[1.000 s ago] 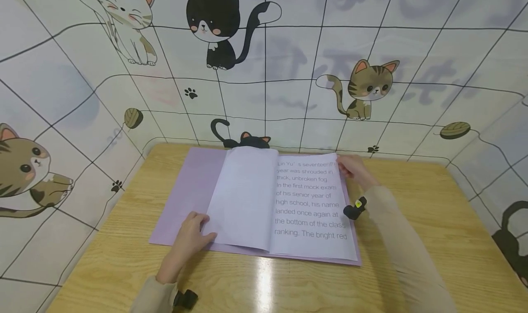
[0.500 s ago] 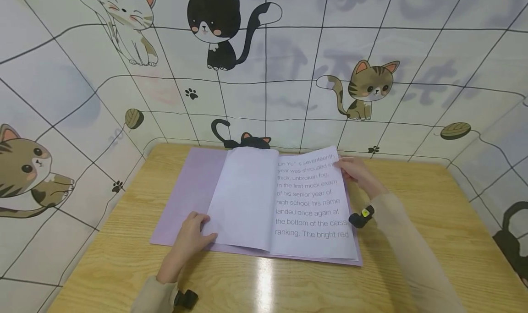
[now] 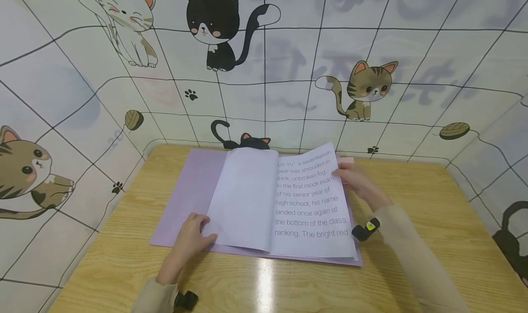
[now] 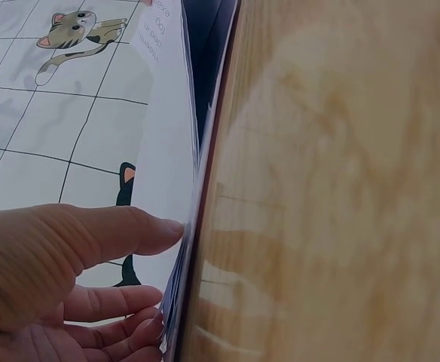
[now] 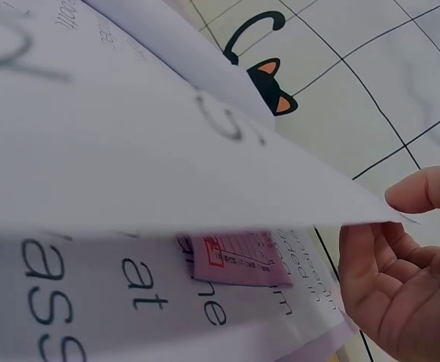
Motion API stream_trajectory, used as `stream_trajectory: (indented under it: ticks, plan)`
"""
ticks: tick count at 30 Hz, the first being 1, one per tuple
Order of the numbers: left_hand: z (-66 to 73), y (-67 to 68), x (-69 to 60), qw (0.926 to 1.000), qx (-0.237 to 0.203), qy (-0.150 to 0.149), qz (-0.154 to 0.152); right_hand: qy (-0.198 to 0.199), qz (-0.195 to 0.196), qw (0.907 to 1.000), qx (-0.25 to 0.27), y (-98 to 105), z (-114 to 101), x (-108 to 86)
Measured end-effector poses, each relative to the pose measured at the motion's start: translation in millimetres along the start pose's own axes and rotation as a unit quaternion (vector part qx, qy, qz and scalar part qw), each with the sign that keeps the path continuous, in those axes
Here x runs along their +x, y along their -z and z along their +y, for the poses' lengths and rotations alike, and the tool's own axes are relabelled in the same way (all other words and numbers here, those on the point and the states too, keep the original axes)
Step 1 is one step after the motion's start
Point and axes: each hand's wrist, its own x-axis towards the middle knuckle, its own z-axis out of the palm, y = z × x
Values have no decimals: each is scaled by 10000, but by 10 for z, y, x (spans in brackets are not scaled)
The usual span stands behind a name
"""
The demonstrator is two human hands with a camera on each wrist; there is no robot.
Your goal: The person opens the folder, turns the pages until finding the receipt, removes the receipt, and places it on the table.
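An open book with a light purple cover [image 3: 181,194] lies on the table, its left page [image 3: 243,198] blank. My right hand [image 3: 356,181] pinches the right edge of the printed right page [image 3: 309,198] between thumb and fingers. That page bends upward, its upper corner raised off the sheets below. Beneath it, in the right wrist view, a pink printed slip [image 5: 242,260] lies on another page of text; a bit of the pink slip [image 3: 346,160] shows by my right fingers in the head view. My left hand [image 3: 193,235] rests at the book's left side, thumb and fingertips touching the page edges.
The wooden table [image 3: 313,290] runs around the book. Behind and at both sides stands a grid-patterned backdrop [image 3: 288,97] printed with cartoon cats. A black camera mount [image 3: 366,229] sits on the right wrist, another black mount [image 3: 186,299] on the left.
My right hand has moved slightly down and toward me, lifting and bending the page's upper right corner. The pink slip has come into sight beside it. The left hand stays put.
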Motion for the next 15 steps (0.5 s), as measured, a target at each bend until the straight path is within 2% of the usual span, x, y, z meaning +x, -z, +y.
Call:
stream_trajectory:
  ticks: [5, 15]
  plan:
    - [-2, -1, -5, 10000, 1, -3, 1, 212, -248, 9992, 209, -55, 18, -89]
    - [-3, -6, -5, 10000, 8, -9, 4, 312, -455, 9954, 778, -170, -28, -253]
